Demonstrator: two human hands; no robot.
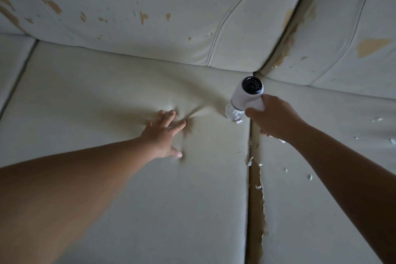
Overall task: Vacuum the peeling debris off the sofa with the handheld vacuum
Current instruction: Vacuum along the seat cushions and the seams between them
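While the right hand grasps the white handheld vacuum with its fingers curled round the body, the clear nozzle points down at the top of the seam between 2 seat cushions, a little right of the centre of the frame and just below the backrest. The left hand lies flat with spread fingers on the middle cushion and presses it so that the cover wrinkles; it holds nothing. I judge that the step in hand is the cleaning of this seam, and that much of it is not yet done: white flakes lie lower along the seam, where the cover is torn, and more lie on the right cushion. The next move, I think, calls for drawing the nozzle slowly down the seam toward the bottom of the frame, close to the surface, and then over the right cushion.
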